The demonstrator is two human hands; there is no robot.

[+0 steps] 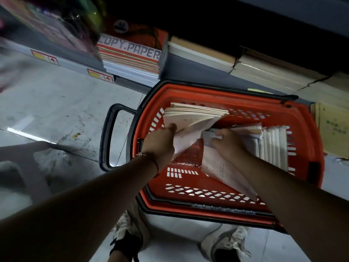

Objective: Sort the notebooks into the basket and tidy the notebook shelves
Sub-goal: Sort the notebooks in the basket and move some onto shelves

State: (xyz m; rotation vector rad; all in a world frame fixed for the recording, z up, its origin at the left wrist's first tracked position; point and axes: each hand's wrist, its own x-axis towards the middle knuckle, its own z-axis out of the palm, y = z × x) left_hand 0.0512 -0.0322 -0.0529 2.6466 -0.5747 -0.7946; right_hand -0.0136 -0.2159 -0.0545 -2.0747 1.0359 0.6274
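Step in hand: sorting inside the basket, by my reading; both hands were down in it, working the notebooks into order rather than fetching from the shelves.
Basket: the red basket (306, 129) sat on the floor against the bottom shelf, its black handle (105, 137) sticking out to the left, the person's shoes just below its near rim.
Left hand: the left hand (162, 142) had its fingers curled round the lower edge of the cream notebooks (190, 115), thumb up against the cover, holding that fanned stack tilted toward the far-left wall.
Right hand: the right hand (226, 143) pinched the top of a pale notebook (221, 167) that slanted down toward the near rim; fingers wrapped over its edge, tips hidden.
Already filed: a row of white notebooks (273, 146) stood on edge along the right side, with a spiral-bound one (251, 128) lying just behind the right hand.
Shelf: a copy paper pack (132, 57) and brown-covered stacks (264, 67) lay on the bottom shelf behind the basket, apparently yet to be tidied.
Next move calls for: likely standing the pale notebook upright beside the white row, while the left hand squares the cream stack so its loose front cover doesn't splay.
Watch for: the slanted notebook looked liable to slide flat.
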